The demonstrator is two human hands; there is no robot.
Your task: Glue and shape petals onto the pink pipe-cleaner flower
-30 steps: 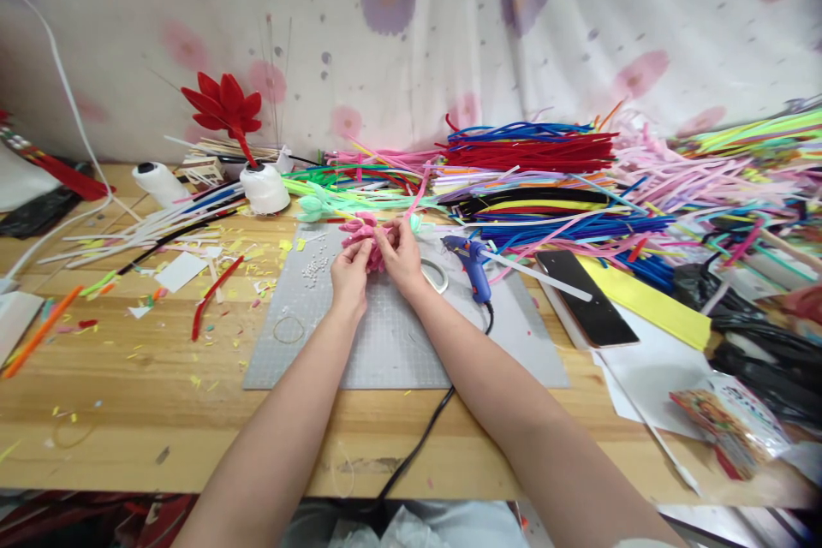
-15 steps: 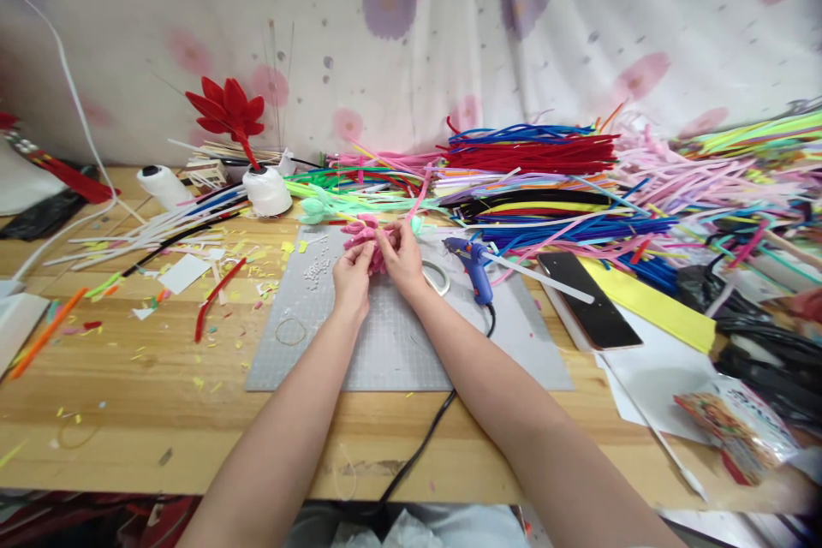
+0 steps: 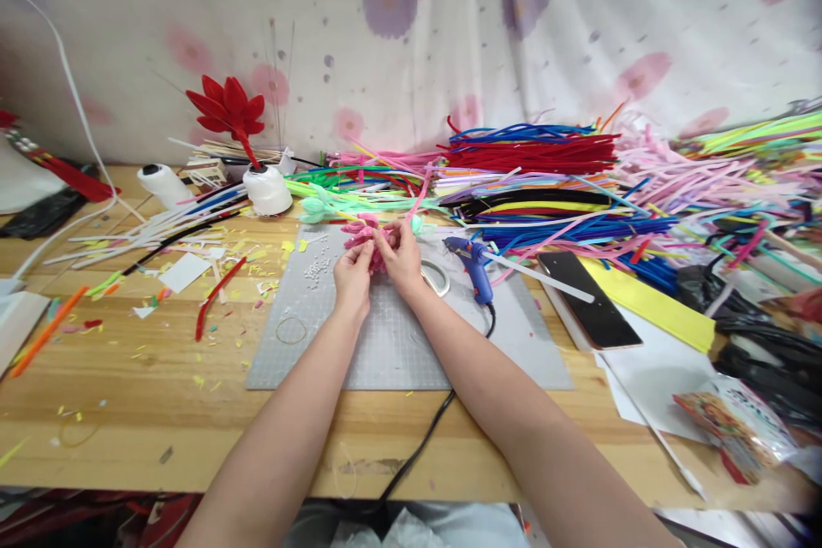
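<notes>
A pink pipe-cleaner flower (image 3: 360, 231) is held up between both hands over the grey cutting mat (image 3: 308, 360). My left hand (image 3: 353, 278) pinches its near side, fingers closed. From the right, my right hand (image 3: 402, 257) grips it too, thumb and fingers pressed together, with a pink stem (image 3: 420, 193) rising behind that hand. The fingers hide part of the flower. Small white beads (image 3: 316, 265) lie scattered on the mat left of my hands. Just right of my right hand sits a roll of tape (image 3: 437, 277), partly covered by the forearm.
A blue glue gun (image 3: 475, 270) with a black cord lies on the mat's right. Bundles of coloured pipe cleaners (image 3: 533, 154) fill the back. A phone (image 3: 589, 300) and a snack packet (image 3: 735, 424) are at the right. At the left, a red flower (image 3: 228, 111) stands in a thread spool (image 3: 266, 191).
</notes>
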